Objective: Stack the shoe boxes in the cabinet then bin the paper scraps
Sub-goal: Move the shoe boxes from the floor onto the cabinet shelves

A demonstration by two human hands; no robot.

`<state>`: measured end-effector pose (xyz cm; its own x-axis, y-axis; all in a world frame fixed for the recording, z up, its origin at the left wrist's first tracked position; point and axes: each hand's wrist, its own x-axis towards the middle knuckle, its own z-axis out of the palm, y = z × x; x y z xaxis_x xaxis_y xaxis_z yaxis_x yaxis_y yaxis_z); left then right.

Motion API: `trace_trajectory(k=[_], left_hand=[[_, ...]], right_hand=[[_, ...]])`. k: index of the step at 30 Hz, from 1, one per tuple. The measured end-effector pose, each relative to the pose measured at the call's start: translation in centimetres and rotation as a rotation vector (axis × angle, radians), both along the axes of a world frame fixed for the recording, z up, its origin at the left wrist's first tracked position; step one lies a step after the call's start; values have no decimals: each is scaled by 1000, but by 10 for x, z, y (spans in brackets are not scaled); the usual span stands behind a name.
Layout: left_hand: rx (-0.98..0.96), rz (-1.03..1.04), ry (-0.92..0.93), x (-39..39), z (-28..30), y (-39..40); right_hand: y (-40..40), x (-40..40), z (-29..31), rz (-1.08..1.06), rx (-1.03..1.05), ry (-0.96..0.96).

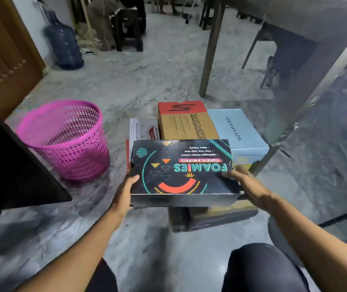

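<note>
Your left hand (126, 191) and right hand (245, 183) grip the black Foamies shoe box (181, 171) by its sides, the pink basket (63, 140) to its left.

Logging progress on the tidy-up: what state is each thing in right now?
Black Foamies box: closed, held at both ends.
Left hand: gripping the box's left end.
Right hand: gripping its right end.
Red-and-tan Skechers box: closed, on the floor.
Light blue box: closed.
Pink basket: upright.
</note>
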<state>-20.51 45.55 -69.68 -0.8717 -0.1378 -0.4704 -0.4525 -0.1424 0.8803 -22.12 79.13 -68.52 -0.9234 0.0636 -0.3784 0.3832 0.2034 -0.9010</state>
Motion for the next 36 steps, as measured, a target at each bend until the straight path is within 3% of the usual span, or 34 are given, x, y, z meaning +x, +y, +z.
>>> trace_trajectory(k=[8,11,17,30,36], left_hand=[[88,195,-2,25,30,-94],[80,301,-28,40,28,-137],[49,461,-61,79,13,-206],[29,982,-101,205,-37,-346],[-21,1115,-87,259,-42,-371]], right_hand=[[-88,-37,64,214,14,78],[-130,-58,80,383,80,53],[-204,-75,63,693,79,-33],[-443,-62,-3,1113,54,-90],[-544,-40,-12,1295,20,-86]])
